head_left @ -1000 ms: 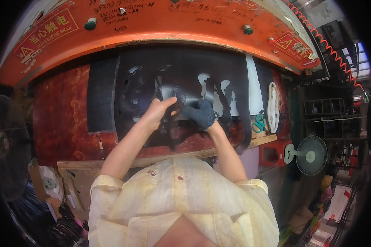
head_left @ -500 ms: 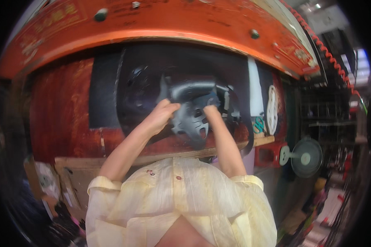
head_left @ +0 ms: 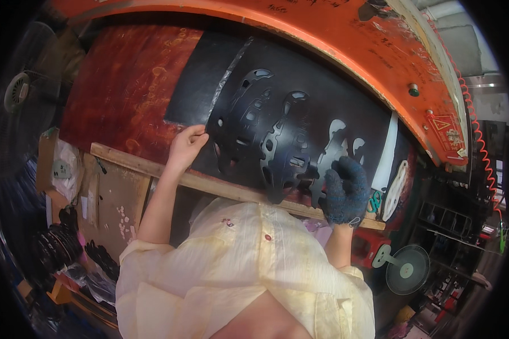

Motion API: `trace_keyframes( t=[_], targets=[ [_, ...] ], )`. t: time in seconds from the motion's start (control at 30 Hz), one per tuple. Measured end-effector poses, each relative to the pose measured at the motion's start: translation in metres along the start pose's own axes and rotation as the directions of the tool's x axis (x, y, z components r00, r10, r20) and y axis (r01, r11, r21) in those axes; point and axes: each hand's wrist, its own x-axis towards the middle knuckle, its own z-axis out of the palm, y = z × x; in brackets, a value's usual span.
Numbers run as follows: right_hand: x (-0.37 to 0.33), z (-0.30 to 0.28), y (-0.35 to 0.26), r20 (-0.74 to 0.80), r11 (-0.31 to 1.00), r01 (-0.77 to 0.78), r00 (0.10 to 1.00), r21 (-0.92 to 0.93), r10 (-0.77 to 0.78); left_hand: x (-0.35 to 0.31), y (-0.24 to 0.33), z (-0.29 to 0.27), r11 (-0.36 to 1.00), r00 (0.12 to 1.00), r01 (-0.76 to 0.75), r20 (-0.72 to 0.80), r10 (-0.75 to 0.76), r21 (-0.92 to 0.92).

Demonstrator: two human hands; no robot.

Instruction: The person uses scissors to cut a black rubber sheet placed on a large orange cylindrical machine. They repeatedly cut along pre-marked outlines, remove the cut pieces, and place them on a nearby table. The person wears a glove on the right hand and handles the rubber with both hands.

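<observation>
A large black sheet (head_left: 316,73) lies on the worktable, with several curved openings and holes cut through it. At the sheet's left edge, my bare left hand (head_left: 186,148) has thumb and fingers pinched together on its border. My right hand (head_left: 345,192) wears a dark blue knitted glove. It hovers over or rests on the sheet's near right part, beside a cut opening (head_left: 336,125); its fingers are curved and spread apart from the thumb. Whether the glove touches the sheet cannot be told.
An orange machine beam (head_left: 345,45) spans the far side. The reddish tabletop (head_left: 130,85) shows at left, with a wooden strip (head_left: 147,161) along its near edge. Teal-handled scissors (head_left: 374,201) and a white cut-out piece (head_left: 395,192) lie at right, near a fan (head_left: 407,268).
My view has turned. Both hands have moved apart from the bunched black material in the middle; the sheet now lies flatter. My right hand's fingers have opened, and my left is at the sheet's left edge.
</observation>
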Motion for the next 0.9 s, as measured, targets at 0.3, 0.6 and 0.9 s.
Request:
trace_keyframes(
  t=[0.3, 0.6, 0.9],
  targets=[
    [0.01, 0.13, -0.03, 0.771, 0.862, 0.491, 0.595, -0.125, -0.227, -0.01, 0.015, -0.01, 0.978, 0.981, 0.081, 0.191, -0.044, -0.191],
    [-0.003, 0.132, -0.018, 0.69, 0.956, 0.27, 0.714, -0.118, -0.117, -0.029, 0.044, -0.012, 0.782, 0.935, 0.082, 0.32, 0.155, -0.618],
    [0.016, 0.091, -0.048, 0.732, 0.974, 0.211, 0.675, -0.08, -0.087, -0.03, 0.089, 0.017, 0.773, 0.885, -0.003, 0.358, 0.298, -0.635]
  ],
)
